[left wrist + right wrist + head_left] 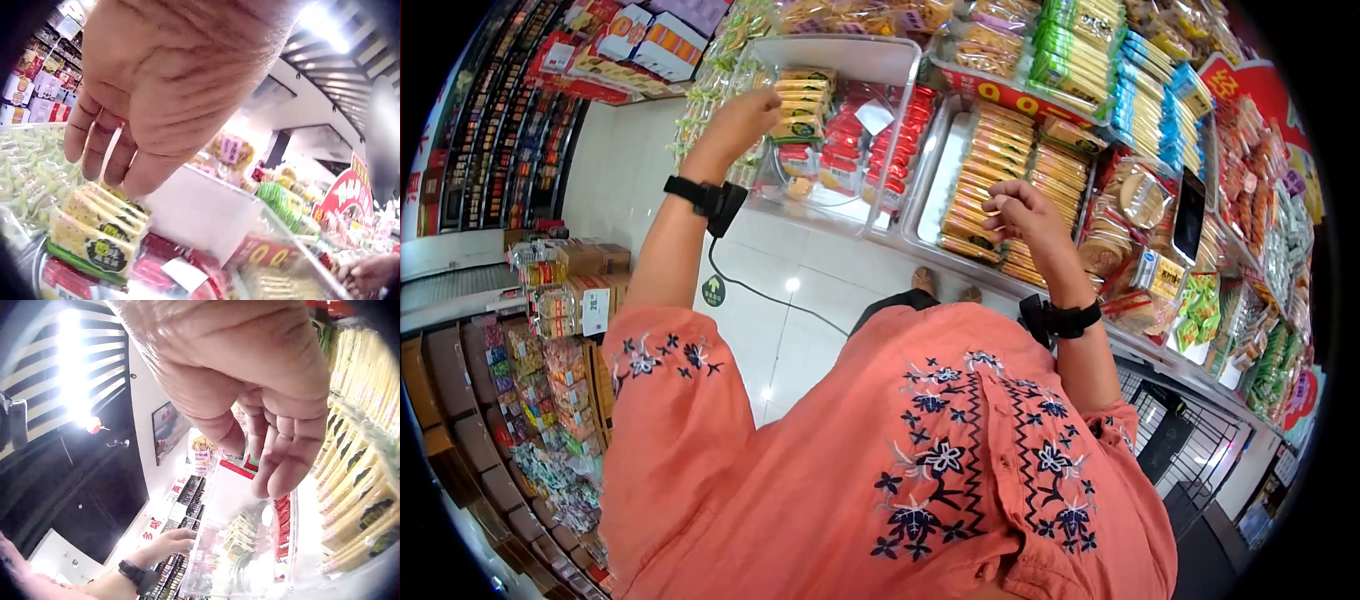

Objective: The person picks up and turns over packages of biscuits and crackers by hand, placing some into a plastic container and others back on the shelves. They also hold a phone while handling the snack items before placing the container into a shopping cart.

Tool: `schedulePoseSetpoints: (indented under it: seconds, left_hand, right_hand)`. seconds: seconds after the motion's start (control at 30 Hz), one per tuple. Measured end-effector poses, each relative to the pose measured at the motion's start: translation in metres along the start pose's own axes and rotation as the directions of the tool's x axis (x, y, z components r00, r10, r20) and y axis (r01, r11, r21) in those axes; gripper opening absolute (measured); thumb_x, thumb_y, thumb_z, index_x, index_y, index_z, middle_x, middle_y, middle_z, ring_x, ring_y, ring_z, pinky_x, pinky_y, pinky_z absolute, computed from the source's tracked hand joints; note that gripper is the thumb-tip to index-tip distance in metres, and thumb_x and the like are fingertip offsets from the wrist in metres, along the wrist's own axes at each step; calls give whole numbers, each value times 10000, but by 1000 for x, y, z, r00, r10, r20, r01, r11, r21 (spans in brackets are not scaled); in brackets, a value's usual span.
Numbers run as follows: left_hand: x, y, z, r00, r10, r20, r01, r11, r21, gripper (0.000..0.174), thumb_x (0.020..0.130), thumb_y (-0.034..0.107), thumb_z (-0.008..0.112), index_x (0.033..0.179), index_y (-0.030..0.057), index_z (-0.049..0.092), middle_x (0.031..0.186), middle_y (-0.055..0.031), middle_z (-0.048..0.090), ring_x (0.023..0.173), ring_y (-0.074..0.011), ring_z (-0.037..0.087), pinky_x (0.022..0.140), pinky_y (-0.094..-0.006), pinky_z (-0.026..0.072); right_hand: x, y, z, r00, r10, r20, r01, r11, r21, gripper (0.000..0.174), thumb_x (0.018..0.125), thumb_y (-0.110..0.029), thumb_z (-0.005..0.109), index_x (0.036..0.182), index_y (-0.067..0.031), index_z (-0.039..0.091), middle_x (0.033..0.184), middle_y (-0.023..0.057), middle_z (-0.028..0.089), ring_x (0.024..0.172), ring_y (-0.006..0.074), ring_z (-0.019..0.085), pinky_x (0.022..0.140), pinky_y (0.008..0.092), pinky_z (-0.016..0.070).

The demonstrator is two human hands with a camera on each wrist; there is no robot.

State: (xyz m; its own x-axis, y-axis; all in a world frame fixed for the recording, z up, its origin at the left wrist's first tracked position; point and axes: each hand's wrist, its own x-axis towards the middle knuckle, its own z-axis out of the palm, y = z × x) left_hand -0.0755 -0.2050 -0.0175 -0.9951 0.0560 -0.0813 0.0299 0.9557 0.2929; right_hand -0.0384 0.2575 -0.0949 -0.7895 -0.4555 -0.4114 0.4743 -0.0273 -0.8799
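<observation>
Yellow packets (803,103) leaned in a short row below my empty left hand

The packets sat in the clear bin (203,212), stacked slantwise at its left end, with red packets (840,150) beside them. My left hand (740,125) hung over the row, its fingers pointing loosely down and holding nothing; I could not tell whether a tip brushed the wrapping. My right hand (1032,220) was empty too, its fingers slackly bent above the neighbouring tray (945,175), where longer rows of similar packets stood.

I judged each packet light and flat, stiff enough to stay straight between finger and thumb, yet probably brittle inside. The shiny wrap looked slippery, so a gentle pinch on the two broad faces, near the upper edge, seemed surest; a squeeze across the narrow sides might have cracked it. Because the packets lay tightly against one another, the exposed end one looked easiest to part from the row.

The bin's left wall stood close by the row and left my knuckles little room on that side. Straight up was freer, with no lid in the way. Towards my right, I had the bin's far rim to clear, then the tray's edge and the red price strip (1032,103) beyond.
</observation>
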Motion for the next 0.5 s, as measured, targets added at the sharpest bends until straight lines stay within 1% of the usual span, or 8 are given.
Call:
schedulePoseSetpoints:
  seconds: [0.07,0.1,0.2,0.23,0.33,0.43,0.5]
  left_hand:
    - [6,-13,14,992,110,56,-117,984,136,285,900,130,647,1150,-7,655,1142,-185,691,1066,-336,662,918,-408,515]
    - [7,-18,21,986,155,61,-162,977,141,296,882,130,649,1153,11,663,1179,-189,675,1109,-371,631,948,-445,501]
    - [16,-28,37,979,143,147,-177,949,260,283,882,142,653,1140,26,664,1146,-180,677,1084,-372,632,924,-457,507]
    - [20,-28,41,975,107,195,-163,941,298,314,872,142,657,1168,41,638,1102,-169,677,1066,-372,633,903,-475,508]
    - [15,-27,46,974,112,198,-182,908,378,314,853,144,668,1145,46,606,1068,-169,669,1036,-374,638,870,-477,517]
    - [20,-33,55,971,137,194,-210,876,434,303,832,144,681,1104,54,583,1044,-169,657,1007,-377,640,836,-472,527]
    - [20,-36,61,960,235,149,-277,862,425,231,826,106,663,1043,62,598,981,-172,660,945,-378,658,793,-490,534]
  right_hand:
    - [-1,-5,8,1000,-5,0,5,1000,6,268,1001,-206,594,1207,-34,586,1064,79,667,871,149,685,717,284,558]
    - [0,-6,10,1000,-4,-10,4,1000,9,269,1001,-207,594,1208,-35,586,1066,79,666,872,149,684,717,283,558]
    - [1,-4,13,999,-5,-42,5,1000,12,271,1005,-214,589,1207,-35,585,1071,79,665,878,147,682,719,281,556]
    - [0,-3,14,999,-4,-52,5,1000,14,271,1007,-217,586,1206,-34,585,1073,79,664,880,147,682,720,280,556]
    - [-2,-3,20,997,-7,-71,7,1000,3,265,1015,-219,573,1201,-31,587,1079,81,663,882,145,679,724,280,554]
    - [0,1,24,996,-8,-88,10,1000,13,316,998,-213,576,1226,5,582,1110,116,672,876,160,685,728,280,557]
    - [3,3,27,997,-7,-80,9,1000,23,311,1001,-215,576,1225,2,580,1113,117,673,877,159,687,730,279,556]
